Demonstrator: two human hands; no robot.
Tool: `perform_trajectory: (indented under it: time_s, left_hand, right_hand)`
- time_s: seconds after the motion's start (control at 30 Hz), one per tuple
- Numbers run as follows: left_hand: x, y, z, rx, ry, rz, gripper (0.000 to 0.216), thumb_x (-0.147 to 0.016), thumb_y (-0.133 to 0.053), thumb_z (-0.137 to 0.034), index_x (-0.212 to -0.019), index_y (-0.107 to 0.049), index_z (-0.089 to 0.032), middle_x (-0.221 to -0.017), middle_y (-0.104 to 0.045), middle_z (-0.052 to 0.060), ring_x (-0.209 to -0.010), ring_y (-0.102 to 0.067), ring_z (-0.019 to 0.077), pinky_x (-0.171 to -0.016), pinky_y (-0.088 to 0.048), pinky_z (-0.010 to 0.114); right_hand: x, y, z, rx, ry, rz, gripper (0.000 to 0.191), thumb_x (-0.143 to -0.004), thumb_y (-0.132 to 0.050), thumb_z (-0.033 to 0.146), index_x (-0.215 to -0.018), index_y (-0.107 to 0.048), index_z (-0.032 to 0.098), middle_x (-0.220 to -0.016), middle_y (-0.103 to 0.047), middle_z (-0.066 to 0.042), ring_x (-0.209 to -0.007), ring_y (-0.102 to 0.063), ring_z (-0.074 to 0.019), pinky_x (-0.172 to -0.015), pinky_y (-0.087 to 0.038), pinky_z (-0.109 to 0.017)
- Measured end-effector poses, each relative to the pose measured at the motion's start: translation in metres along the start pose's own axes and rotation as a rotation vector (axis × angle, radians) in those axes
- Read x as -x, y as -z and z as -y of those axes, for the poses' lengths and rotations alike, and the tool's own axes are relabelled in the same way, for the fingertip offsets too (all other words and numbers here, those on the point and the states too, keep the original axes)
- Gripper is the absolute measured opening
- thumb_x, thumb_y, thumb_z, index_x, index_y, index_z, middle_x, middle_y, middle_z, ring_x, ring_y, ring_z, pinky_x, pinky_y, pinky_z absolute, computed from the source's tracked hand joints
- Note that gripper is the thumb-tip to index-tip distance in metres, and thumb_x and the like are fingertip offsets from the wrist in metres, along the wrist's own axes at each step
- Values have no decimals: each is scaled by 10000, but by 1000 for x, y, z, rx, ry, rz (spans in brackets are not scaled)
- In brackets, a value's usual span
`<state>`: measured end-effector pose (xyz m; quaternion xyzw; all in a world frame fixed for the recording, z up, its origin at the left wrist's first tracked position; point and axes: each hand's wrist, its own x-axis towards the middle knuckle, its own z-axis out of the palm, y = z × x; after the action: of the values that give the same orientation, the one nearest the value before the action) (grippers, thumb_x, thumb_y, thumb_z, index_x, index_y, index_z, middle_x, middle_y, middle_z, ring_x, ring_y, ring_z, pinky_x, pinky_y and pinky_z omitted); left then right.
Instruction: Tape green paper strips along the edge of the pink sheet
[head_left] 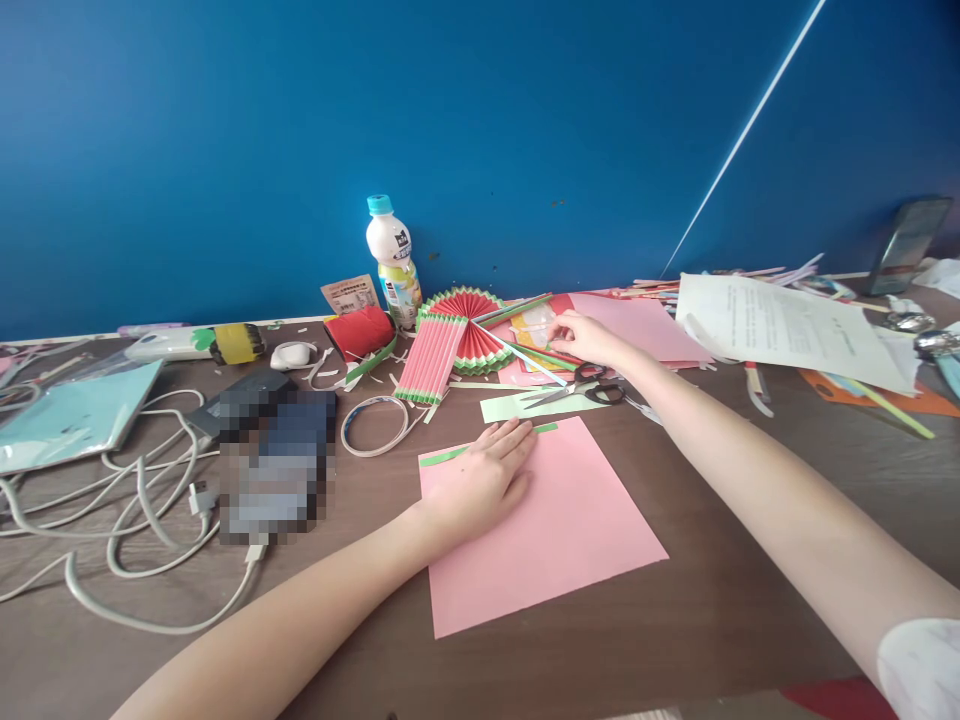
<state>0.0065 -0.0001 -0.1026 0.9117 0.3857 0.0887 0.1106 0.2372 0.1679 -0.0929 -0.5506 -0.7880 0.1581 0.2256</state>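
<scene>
A pink sheet of paper (pixel 555 530) lies on the brown table, with a narrow green paper strip (pixel 444 456) along its far edge. Pressed flat over the strip and the sheet is my left hand (pixel 480 480), fingers stretched out. My right hand (pixel 581 337) reaches to the pile behind, its fingertips pinched together beside a clear plastic packet (pixel 531 327) and several green paper strips (pixel 541 357). What those fingertips hold, if anything, I cannot make out. Scissors (pixel 574 392) rest on a pale green paper piece (pixel 502 408) below that hand. Left of them stand a pleated red-and-green paper fan (pixel 480 305) and a pleated pink piece (pixel 431 358).
A roll of tape (pixel 373 427) lies left of the pink sheet. Behind it stands a drink bottle (pixel 395 262). White cables (pixel 142 500) and a phone-like dark device (pixel 289 460) spread leftward. A printed sheet (pixel 787 335) and paper scraps lie at right, before a blue wall (pixel 480 130).
</scene>
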Motion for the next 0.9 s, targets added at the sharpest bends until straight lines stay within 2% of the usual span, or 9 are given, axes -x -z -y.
perform_trajectory:
  time_s: [0.27,0.47,0.63,0.77,0.9]
  left_hand:
    - [1,0,0,13,4,-4,467,-897,-340,-240,-1347,-381,-124,-1443,-339,75,-1351,-248,201,-1130,-239,380]
    - [0,1,0,21,3,-7,457,-897,-342,-237,-1340,-388,-136,-1439,-348,78,-1347,-258,202,-1129,-238,380]
    - [1,2,-1,17,10,-5,456,-894,-345,-235,-1339,-390,-141,-1436,-357,71,-1349,-255,196,-1131,-234,369]
    - [1,3,-2,10,16,11,468,-893,-347,-230,-1346,-382,-119,-1439,-348,70,-1350,-253,199,-1131,-234,369]
    - [1,4,-2,13,14,5,467,-891,-351,-227,-1344,-387,-121,-1436,-351,73,-1348,-259,202,-1128,-243,379]
  right_hand:
    - [-8,-3,3,-27,-91,25,40,-709,-572,193,-736,-556,168,-822,-608,-30,-716,-527,-143,-655,-396,-252]
    - [-6,2,-6,-96,-90,58,30,-733,-556,187,-760,-553,174,-829,-647,-33,-720,-570,-139,-659,-420,-234]
    - [-3,2,-2,-114,-96,51,140,-737,-507,124,-845,-583,171,-880,-655,-40,-730,-573,-133,-665,-423,-226]
    - [-4,0,0,-92,-114,50,134,-725,-494,121,-800,-592,173,-805,-661,-23,-670,-554,-131,-641,-409,-230]
    - [-7,0,-1,-63,-119,46,110,-692,-523,134,-768,-589,179,-825,-657,-17,-709,-562,-138,-657,-404,-227]
